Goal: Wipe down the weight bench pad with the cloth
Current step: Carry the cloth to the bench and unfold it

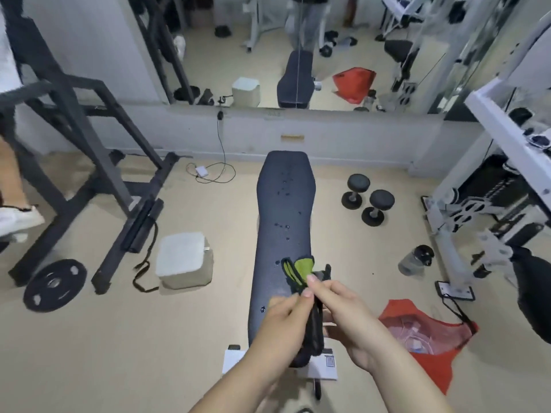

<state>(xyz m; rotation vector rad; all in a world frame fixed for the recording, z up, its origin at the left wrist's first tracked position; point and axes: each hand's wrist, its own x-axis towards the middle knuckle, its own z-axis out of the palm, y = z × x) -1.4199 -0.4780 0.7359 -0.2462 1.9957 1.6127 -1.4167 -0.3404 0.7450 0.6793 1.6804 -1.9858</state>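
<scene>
The weight bench pad (pixel 284 204) is a long dark pad that runs away from me toward the mirror wall, with water drops scattered along it. Over its near end both hands hold a black and lime-green cloth (pixel 301 272), bunched and folded upright. My left hand (pixel 286 311) pinches the cloth from the left. From the right, my right hand (pixel 340 305) grips it with thumb and fingers. The cloth's lower black part hangs between my palms, partly hidden.
Two dumbbells (pixel 368 201) stand right of the bench, a water bottle (pixel 416 260) and a red bag (pixel 429 341) nearer. On the left are a padded stool (pixel 185 260), a weight plate (pixel 55 284) and a dark rack (pixel 89 162). A white machine (pixel 492 180) fills the right side.
</scene>
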